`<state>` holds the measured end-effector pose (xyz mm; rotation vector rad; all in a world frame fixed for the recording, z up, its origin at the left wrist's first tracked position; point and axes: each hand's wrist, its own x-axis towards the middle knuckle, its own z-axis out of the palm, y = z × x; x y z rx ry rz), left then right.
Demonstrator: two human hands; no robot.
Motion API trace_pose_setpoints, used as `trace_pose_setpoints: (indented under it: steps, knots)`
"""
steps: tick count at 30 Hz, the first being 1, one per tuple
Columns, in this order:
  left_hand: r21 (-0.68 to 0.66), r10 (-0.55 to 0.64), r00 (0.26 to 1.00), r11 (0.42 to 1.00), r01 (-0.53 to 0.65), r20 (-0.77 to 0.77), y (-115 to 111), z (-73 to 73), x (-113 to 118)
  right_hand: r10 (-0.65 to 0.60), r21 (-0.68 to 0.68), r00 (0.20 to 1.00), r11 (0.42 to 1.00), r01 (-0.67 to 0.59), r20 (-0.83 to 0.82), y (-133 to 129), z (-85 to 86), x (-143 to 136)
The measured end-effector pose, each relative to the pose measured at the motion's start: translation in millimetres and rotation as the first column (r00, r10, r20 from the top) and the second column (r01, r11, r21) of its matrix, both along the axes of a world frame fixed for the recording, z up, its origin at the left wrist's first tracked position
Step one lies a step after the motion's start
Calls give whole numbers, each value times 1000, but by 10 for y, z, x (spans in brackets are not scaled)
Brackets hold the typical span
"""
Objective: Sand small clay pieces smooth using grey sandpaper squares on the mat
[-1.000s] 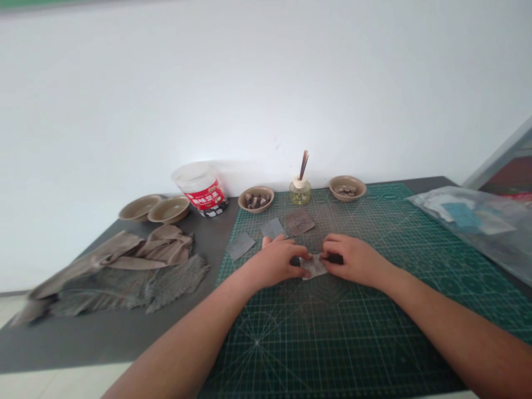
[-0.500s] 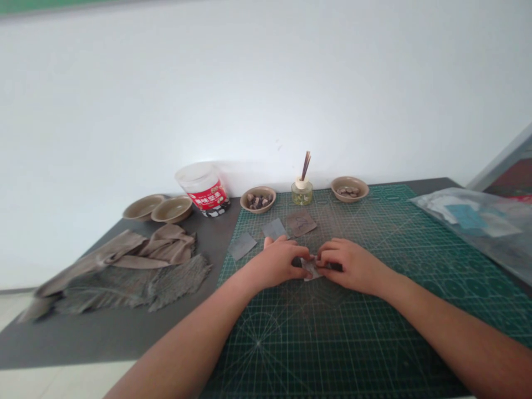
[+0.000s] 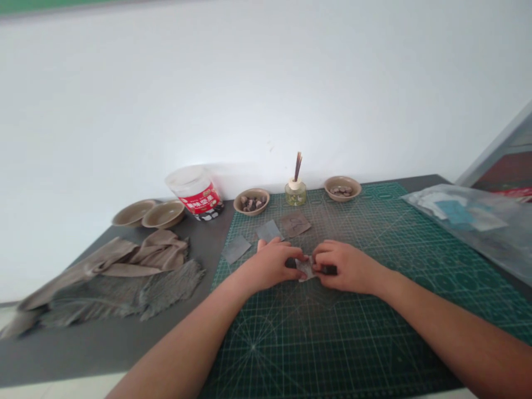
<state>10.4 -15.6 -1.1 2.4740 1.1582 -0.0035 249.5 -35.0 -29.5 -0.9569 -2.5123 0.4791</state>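
A small pale grey square sheet (image 3: 306, 269) lies on the green cutting mat (image 3: 316, 349) between my two hands. My left hand (image 3: 274, 263) holds its left side, thumb at the near edge and forefinger at the far edge. On the sheet's right side, the fingers of my right hand (image 3: 344, 266) are pinched together. Whatever they grip is too small and blurred to make out. Beyond my left hand lie two grey square sheets (image 3: 236, 250), (image 3: 269, 230) and a brown square sheet (image 3: 296, 223) with dark marks on it.
At the back stand a bowl of small stones (image 3: 251, 202), a reed diffuser (image 3: 295, 192) and a bowl with flat brownish pieces (image 3: 342, 189). Leftward are a red-labelled tub (image 3: 195, 194), two bowls (image 3: 163, 214), (image 3: 133, 213) and a crumpled cloth (image 3: 120, 277). A plastic bag (image 3: 477, 221) lies right.
The view has shifted slightly, so most things sit a little further left. My hands stay at the small sheet, and slightly more of its surface shows between them.
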Motion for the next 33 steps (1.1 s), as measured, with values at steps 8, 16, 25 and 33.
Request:
trace_pose_setpoints:
  steps: [8,16,25,33]
  knots:
    - [-14,-1,1000,1000,1,6,0,1,2,-19,9,1000,1000,19,4,24,16,6]
    - [-24,-21,1000,999,22,21,22,-20,-8,-46,2,999,999,46,7,-11,10,-21]
    - [97,-132,939,990,106,317,-35,99,12,-330,-427,864,892,152,-381,-83,-8,-157]
    - [177,-72,919,984,2,388,58,59,-46,-153,-201,966,973,111,-208,-61,-1,-119]
